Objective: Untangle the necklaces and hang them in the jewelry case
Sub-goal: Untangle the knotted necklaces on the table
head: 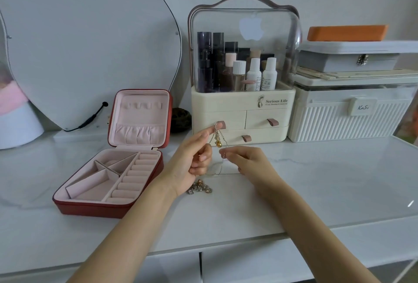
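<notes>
Entry, progress check, head view. Item 1: jewelry case (135, 147), red w/ pink lining, lower-left of centre, lid propped upright; the row of hooks near the lid top carries nothing I can see, tray compartments & ring rolls look bare too. So 0 necklaces hung by my count. Item 2: left hand (192, 160), centre frame, palm toward camera, index finger raised w/ a fine chain (217, 133) looped over its tip; the other fingers curl loosely. A small gold pendant (218, 144) dangles below that fingertip. Item 3: right hand (248, 160), just right of centre, thumb & forefinger pinching a thin strand of the same chain, which sags in a loop toward the tabletop (316, 181) between the 2 hands. Item 4: tangled heap of jewelry (200, 187), bottom centre, lying on the tabletop just beside the left wrist; can't tell how many pieces are in it, or whether the lifted chain is free of it. Status, my read: untangling under way on 1 chain, approx. early stage; left to do: free it, hang it on a lid hook, then work thru the heap.
</notes>
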